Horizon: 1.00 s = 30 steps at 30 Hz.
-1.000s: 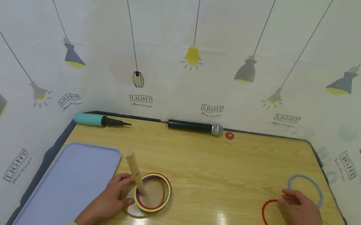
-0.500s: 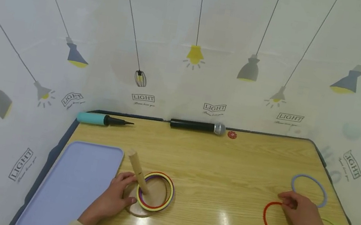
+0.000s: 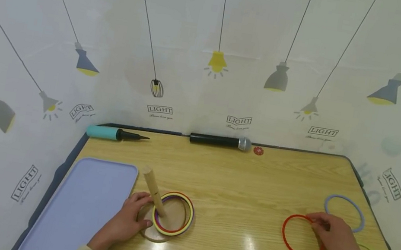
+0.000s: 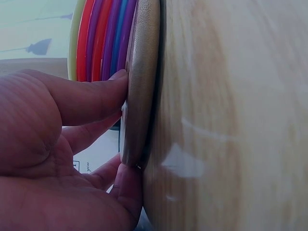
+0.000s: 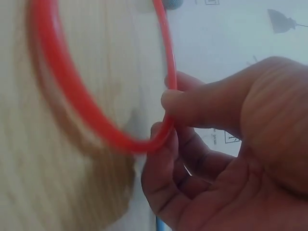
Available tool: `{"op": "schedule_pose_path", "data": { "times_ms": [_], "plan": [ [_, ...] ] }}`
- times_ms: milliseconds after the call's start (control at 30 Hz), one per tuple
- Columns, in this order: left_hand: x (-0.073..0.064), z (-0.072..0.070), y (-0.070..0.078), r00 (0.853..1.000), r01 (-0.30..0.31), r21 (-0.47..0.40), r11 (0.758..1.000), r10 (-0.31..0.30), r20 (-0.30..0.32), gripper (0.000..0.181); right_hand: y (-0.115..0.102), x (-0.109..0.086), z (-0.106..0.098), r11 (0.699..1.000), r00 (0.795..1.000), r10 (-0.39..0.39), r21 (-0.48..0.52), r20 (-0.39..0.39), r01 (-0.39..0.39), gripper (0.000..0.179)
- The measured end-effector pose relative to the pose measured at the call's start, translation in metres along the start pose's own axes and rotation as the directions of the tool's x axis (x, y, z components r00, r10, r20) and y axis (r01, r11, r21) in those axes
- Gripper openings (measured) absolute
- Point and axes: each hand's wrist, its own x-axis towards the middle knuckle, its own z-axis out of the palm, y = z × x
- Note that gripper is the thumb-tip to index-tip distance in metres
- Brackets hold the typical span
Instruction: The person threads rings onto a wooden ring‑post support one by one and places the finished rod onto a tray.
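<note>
While the left hand (image 3: 128, 218) grips the base (image 4: 144, 72) (probably to steady the post (image 3: 152, 189) and stacked rings (image 4: 103, 38)), the right hand (image 3: 336, 236) pinches the red ring (image 5: 53, 38) by one edge above the table (image 3: 246, 184), leaving its middle free.

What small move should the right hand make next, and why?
Probably carry the red ring toward the wooden peg: the right hand pinches it, other rings lie stacked around the peg, and the left hand holds the wooden base.
</note>
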Motion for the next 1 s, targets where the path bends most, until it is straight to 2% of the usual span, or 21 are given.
{"op": "schedule_pose_path", "data": {
  "times_ms": [167, 400, 600, 767, 1000],
  "plan": [
    [-0.001, 0.002, -0.002, 1.000, -0.001, 0.003, 1.000, 0.001, -0.006, 0.063, -0.009, 0.003, -0.001, 0.996, 1.000, -0.011, 0.084, 0.019, 0.010, 0.025],
    [-0.001, 0.001, 0.000, 1.000, -0.004, -0.001, 1.000, 0.004, 0.000, 0.060, -0.032, 0.010, -0.002, 0.983, 0.997, -0.071, 0.169, 0.011, 0.068, 0.028],
    [0.001, 0.001, 0.000, 1.000, -0.013, 0.003, 1.000, 0.013, -0.007, 0.059, -0.056, 0.017, -0.009, 0.950, 0.996, -0.086, 0.302, 0.019, 0.077, 0.032],
    [0.001, 0.001, -0.001, 1.000, -0.006, -0.001, 1.000, 0.006, -0.004, 0.059, -0.080, 0.022, -0.012, 0.927, 0.994, -0.107, 0.364, 0.015, 0.094, 0.033],
    [0.001, 0.002, 0.000, 1.000, -0.002, -0.010, 1.000, 0.002, -0.010, 0.060, -0.114, 0.029, -0.009, 0.881, 0.984, -0.180, 0.445, -0.004, 0.163, 0.032]
  ]
}}
